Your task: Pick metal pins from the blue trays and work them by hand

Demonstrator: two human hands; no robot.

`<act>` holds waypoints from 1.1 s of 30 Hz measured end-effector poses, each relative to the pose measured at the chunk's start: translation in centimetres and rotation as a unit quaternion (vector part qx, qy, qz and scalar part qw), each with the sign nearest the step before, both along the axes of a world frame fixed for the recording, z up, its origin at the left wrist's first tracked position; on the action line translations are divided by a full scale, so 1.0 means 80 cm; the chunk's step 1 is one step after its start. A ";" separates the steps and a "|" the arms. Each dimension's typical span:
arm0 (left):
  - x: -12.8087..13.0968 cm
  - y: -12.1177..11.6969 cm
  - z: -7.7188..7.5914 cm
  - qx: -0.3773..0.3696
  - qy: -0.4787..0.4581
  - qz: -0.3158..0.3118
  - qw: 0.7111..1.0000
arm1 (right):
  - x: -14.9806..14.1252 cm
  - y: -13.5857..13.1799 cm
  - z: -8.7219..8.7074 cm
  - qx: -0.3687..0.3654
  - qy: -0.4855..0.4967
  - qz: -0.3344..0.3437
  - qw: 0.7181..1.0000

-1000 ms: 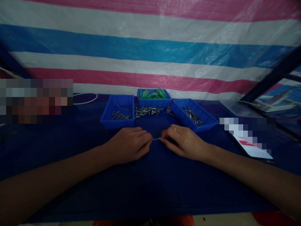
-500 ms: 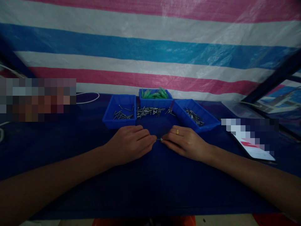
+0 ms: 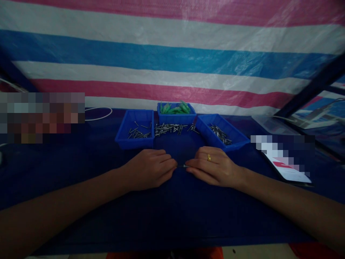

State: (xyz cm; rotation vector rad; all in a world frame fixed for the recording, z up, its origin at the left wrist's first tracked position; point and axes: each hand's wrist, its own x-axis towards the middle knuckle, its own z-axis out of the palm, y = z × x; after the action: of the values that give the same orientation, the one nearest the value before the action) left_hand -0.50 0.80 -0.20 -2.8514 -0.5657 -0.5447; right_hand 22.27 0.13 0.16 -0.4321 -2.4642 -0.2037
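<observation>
My left hand (image 3: 152, 169) and my right hand (image 3: 212, 166) face each other above the blue table, fingertips a small gap apart. A thin silvery metal pin (image 3: 183, 166) spans that gap, pinched at one end by each hand. Its ends are hidden in the fingers, so I cannot tell its exact kind. A gold ring (image 3: 209, 157) is on a finger of my right hand. Beyond the hands, a pile of loose metal pins (image 3: 170, 128) lies between a left blue bin (image 3: 121, 144) and a right blue bin (image 3: 237, 144), both holding similar pins.
Behind the pile stands a back blue bin (image 3: 176, 119) with green items in clear wrapping. A phone-like device (image 3: 293, 172) lies at the right, partly blurred out. A striped plastic sheet (image 3: 172, 57) hangs at the back, and a white cable (image 3: 101, 117) curls at the left.
Both hands have come slightly lower in view with the pin between them. My right hand's fingers have shifted a little along or around it. The bins sit almost the same.
</observation>
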 end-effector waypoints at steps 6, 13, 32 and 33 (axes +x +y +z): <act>-0.003 0.002 0.004 -0.011 -0.007 0.040 0.999 | -0.003 0.003 0.002 -0.035 -0.038 -0.038 0.998; -0.004 0.001 0.006 0.014 -0.044 0.048 0.998 | -0.004 0.007 -0.002 -0.070 -0.098 -0.072 0.990; -0.003 0.001 0.007 0.041 -0.028 0.054 0.997 | -0.005 0.005 -0.001 -0.071 -0.078 -0.085 0.991; -0.003 0.001 0.007 0.041 -0.027 0.056 0.997 | -0.005 0.005 -0.001 -0.071 -0.078 -0.084 0.991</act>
State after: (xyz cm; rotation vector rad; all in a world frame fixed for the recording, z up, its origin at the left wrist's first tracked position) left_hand -0.73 0.87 0.35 -2.7155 -0.6905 -0.6135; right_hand 21.85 0.50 0.10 -0.7099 -2.6064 -0.1358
